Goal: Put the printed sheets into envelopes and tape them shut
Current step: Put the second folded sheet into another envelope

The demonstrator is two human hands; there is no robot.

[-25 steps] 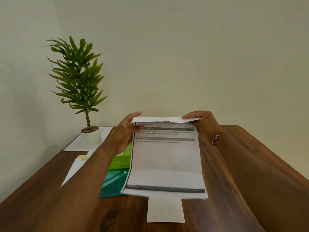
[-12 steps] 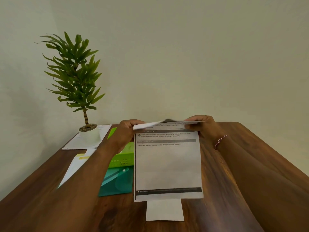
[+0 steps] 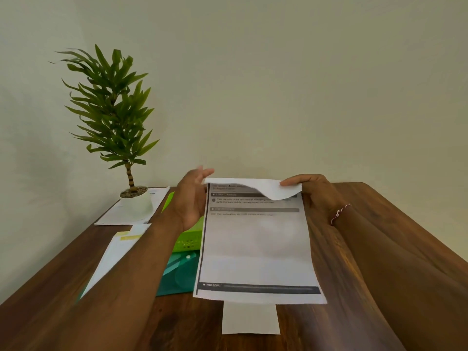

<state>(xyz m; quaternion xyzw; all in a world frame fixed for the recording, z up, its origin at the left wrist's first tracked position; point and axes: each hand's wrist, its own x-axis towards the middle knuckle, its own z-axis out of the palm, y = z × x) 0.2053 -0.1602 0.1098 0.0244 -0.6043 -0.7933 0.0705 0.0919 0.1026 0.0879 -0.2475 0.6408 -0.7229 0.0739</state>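
A printed sheet (image 3: 255,249) lies lengthwise on the wooden table (image 3: 354,262) in front of me, its far edge curled over toward me. My right hand (image 3: 314,193) pinches that curled edge at the right corner. My left hand (image 3: 191,198) is at the sheet's far left corner with its fingers spread apart, touching the edge but not gripping it. A white envelope (image 3: 250,317) pokes out from under the sheet's near edge.
A potted plant (image 3: 114,122) in a white pot stands at the far left on white papers (image 3: 157,196). A lime green basket (image 3: 188,240), a teal folder (image 3: 179,274) and a white envelope with a yellow strip (image 3: 114,254) lie left of the sheet.
The sheet's far edge has folded further over toward me on the right side. My left hand has let go of the corner and spread its fingers.
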